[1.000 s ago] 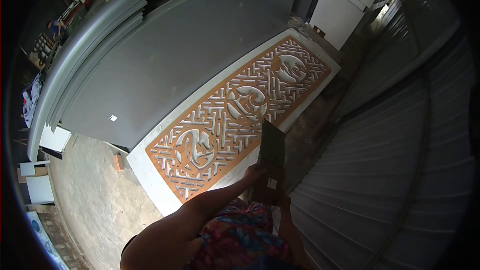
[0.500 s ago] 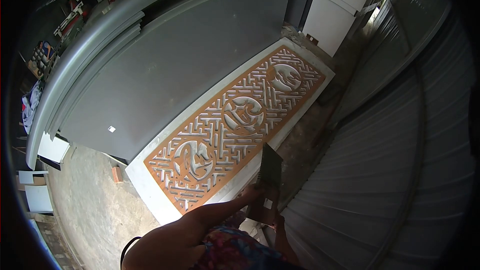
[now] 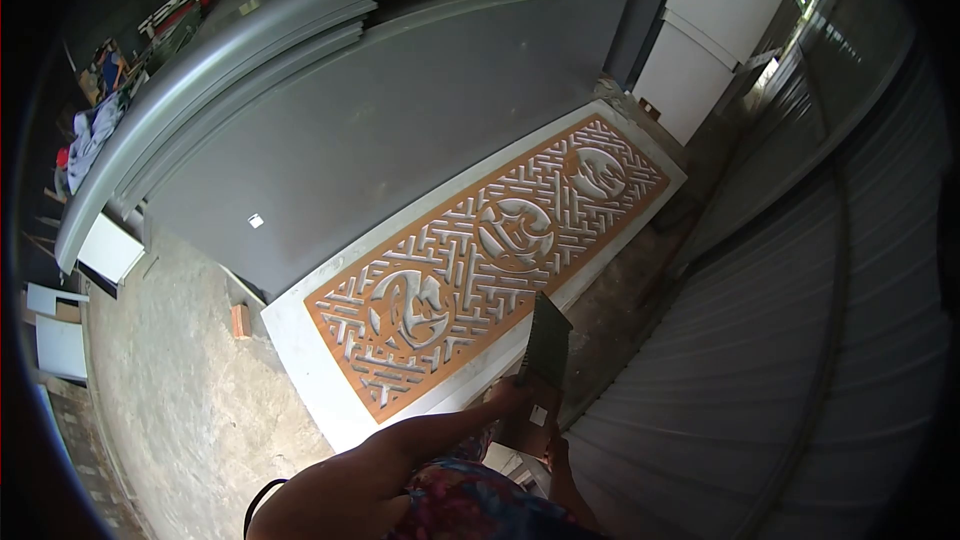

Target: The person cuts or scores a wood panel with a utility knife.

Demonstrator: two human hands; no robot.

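My left hand (image 3: 513, 390) is closed on the upper left side of a dark flat piece (image 3: 547, 345) with a small white label lower down. At the piece's lower right edge, my right hand (image 3: 557, 450) is closed round it. The piece stands up in front of my body, its pointed top overlapping the edge of a long white board. On that board lies an orange-brown fretwork panel (image 3: 465, 280) with three round carved motifs. Most of my fingers are in shadow.
Large grey sheets (image 3: 400, 120) lean along the panel's far side. A brick (image 3: 240, 321) sits on the concrete floor (image 3: 190, 380) at the left. Corrugated metal (image 3: 740, 340) rises on the right. White cabinets (image 3: 700, 40) stand at the back.
The view has shifted, so the panel and grey sheets appear lower and farther right. Both hands still hold the dark piece, which stands at nearly the same place before me.
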